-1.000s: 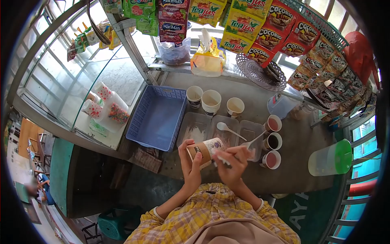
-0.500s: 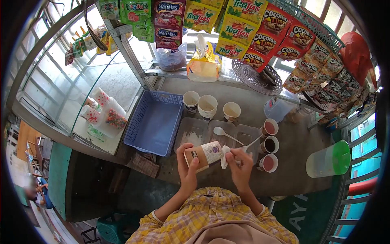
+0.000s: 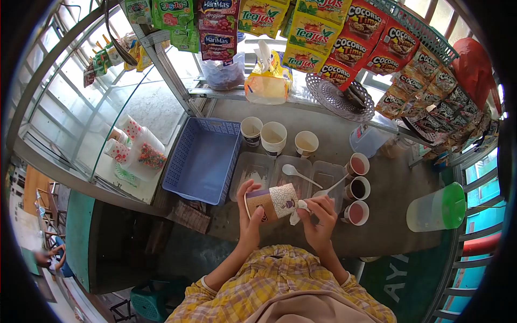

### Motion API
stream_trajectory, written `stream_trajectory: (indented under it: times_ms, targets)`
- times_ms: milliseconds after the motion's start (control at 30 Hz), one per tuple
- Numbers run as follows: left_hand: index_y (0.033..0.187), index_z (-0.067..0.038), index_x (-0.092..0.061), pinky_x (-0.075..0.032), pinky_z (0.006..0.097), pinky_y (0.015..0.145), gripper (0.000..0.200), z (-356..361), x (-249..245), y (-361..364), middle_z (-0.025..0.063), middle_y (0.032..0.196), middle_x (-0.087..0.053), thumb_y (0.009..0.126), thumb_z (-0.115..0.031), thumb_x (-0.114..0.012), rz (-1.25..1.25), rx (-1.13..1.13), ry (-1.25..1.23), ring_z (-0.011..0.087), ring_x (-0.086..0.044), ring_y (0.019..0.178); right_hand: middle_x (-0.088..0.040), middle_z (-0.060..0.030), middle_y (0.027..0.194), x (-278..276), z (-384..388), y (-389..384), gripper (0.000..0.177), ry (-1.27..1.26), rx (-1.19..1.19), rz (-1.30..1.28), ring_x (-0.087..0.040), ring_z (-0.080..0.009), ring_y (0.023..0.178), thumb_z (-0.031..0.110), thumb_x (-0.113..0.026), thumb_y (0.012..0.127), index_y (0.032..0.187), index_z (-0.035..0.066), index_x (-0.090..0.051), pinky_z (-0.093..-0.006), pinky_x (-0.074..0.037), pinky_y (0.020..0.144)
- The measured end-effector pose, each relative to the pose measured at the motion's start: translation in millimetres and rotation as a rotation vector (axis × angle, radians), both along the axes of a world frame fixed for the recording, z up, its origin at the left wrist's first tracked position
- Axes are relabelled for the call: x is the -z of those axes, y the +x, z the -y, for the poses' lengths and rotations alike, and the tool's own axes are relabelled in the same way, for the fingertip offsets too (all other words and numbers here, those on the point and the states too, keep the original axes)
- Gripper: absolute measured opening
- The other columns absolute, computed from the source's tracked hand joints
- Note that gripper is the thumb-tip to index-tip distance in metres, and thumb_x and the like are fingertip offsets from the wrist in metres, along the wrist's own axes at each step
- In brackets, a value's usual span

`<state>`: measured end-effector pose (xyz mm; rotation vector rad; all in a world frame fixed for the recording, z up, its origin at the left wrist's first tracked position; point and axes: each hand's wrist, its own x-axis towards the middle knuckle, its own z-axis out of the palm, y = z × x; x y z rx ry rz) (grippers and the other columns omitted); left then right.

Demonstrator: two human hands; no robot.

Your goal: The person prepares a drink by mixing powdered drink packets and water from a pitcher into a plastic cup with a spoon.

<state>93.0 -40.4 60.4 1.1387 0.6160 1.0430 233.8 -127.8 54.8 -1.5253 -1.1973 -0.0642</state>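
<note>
A paper cup point(image 3: 280, 201), brown and white with a printed pattern, lies tilted on its side in the air in front of my body. My left hand point(image 3: 250, 215) is wrapped round its left part. My right hand point(image 3: 320, 215) pinches a crumpled white tissue point(image 3: 298, 211) against the cup's right end. Beyond the hands are clear plastic trays point(image 3: 253, 168), one with a white spoon point(image 3: 296, 173) across it. Another white spoon point(image 3: 331, 186) rests over the right tray, partly behind my right hand.
A blue basket point(image 3: 202, 161) stands left, with paper cups point(image 3: 274, 134) beside it. Three filled cups point(image 3: 357, 189) line the right side, near a green-lidded container point(image 3: 436, 209). Sachets point(image 3: 312, 35) hang above. A person point(image 3: 56, 257) is at the far left.
The cup has turned slightly in my left hand, showing more of its purple print. My right hand has shifted a little with the tissue.
</note>
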Motion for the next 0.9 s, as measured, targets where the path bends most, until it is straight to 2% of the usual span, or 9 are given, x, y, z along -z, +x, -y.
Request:
stream_trajectory:
  times_ms: [33,100,133,233,300,533,733,833,900]
  targets:
    - [0.132,-0.002,-0.04,-0.034,0.0361,0.101,0.053,-2,1,-1,0.0159,0.129,-0.04,0.089,-0.029,-0.056,-0.013,0.016,-0.08,0.023,-0.041,0.12,-0.065,-0.0045,0.081,-1,0,2,0.021,0.001,0.012,0.083,-0.055,-0.0195,0.07,0.012,-0.079,0.075,0.091,0.004,-0.069,-0.0299,-0.04,0.071]
    - [0.132,-0.002,-0.04,-0.034,0.0343,0.1,0.053,-7,4,-5,0.0148,0.128,-0.041,0.088,-0.028,-0.058,-0.04,0.049,-0.242,0.0208,-0.042,0.119,-0.065,-0.0048,0.08,0,0,5,0.021,-0.007,0.002,-0.038,-0.055,-0.0197,0.07,0.012,-0.079,0.075,0.091,0.004,-0.069,-0.0303,-0.04,0.071]
    - [0.13,-0.002,-0.04,-0.034,0.0347,0.1,0.052,-6,7,-5,0.0149,0.127,-0.041,0.088,-0.026,-0.059,-0.07,0.007,-0.131,0.0212,-0.042,0.118,-0.065,-0.0049,0.08,1,0,6,0.021,-0.011,-0.002,-0.098,-0.056,-0.0199,0.069,0.012,-0.079,0.075,0.091,0.004,-0.069,-0.0305,-0.041,0.071]
    - [0.127,-0.003,-0.041,-0.034,0.0365,0.099,0.05,-3,16,-6,0.0156,0.124,-0.041,0.086,-0.022,-0.061,-0.148,-0.101,0.23,0.023,-0.043,0.115,-0.065,-0.0052,0.079,-6,-1,0,0.022,0.065,0.015,-0.618,-0.056,-0.0207,0.069,0.013,-0.079,0.075,0.092,0.004,-0.068,-0.0315,-0.042,0.07]
    - [0.124,-0.004,-0.041,-0.034,0.0386,0.098,0.048,-4,20,-6,0.0168,0.122,-0.041,0.085,-0.02,-0.063,-0.181,-0.152,0.508,0.0248,-0.042,0.113,-0.065,-0.0053,0.078,-1,-1,0,0.021,0.008,0.009,-0.501,-0.056,-0.0202,0.069,0.012,-0.078,0.076,0.092,0.003,-0.068,-0.0309,-0.042,0.068]
    - [0.122,-0.006,-0.04,-0.035,0.0433,0.095,0.049,5,23,-6,0.021,0.121,-0.037,0.082,-0.018,-0.065,-0.204,-0.17,0.759,0.0306,-0.041,0.112,-0.062,-0.0081,0.079,-13,2,-11,0.015,-0.009,0.075,-0.052,-0.053,-0.0161,0.072,0.007,-0.073,0.08,0.089,-0.003,-0.066,-0.0284,-0.04,0.063]
    - [0.116,-0.007,-0.041,-0.037,0.0433,0.093,0.045,1,23,-7,0.02,0.118,-0.04,0.081,-0.022,-0.065,-0.265,-0.179,0.845,0.0302,-0.043,0.108,-0.064,-0.0046,0.078,-5,3,5,0.018,-0.092,-0.064,-0.301,-0.052,-0.0164,0.07,0.012,-0.075,0.08,0.092,0.001,-0.07,-0.0276,-0.041,0.065]
    - [0.113,-0.011,-0.045,-0.041,0.0449,0.089,0.045,-5,20,-8,0.0184,0.116,-0.043,0.078,-0.023,-0.07,-0.293,-0.168,1.028,0.0328,-0.046,0.106,-0.063,-0.0037,0.078,-7,4,5,0.02,-0.038,-0.095,-0.845,-0.052,-0.0149,0.072,0.015,-0.075,0.081,0.093,0.0,-0.069,-0.0276,-0.041,0.066]
    - [0.111,-0.015,-0.048,-0.043,0.0465,0.087,0.045,-9,19,-9,0.0171,0.115,-0.045,0.075,-0.024,-0.073,-0.316,-0.136,1.212,0.0347,-0.047,0.105,-0.063,-0.0036,0.077,-7,5,6,0.019,-0.074,-0.054,-0.618,-0.052,-0.0156,0.072,0.015,-0.076,0.08,0.091,0.001,-0.069,-0.0278,-0.041,0.066]
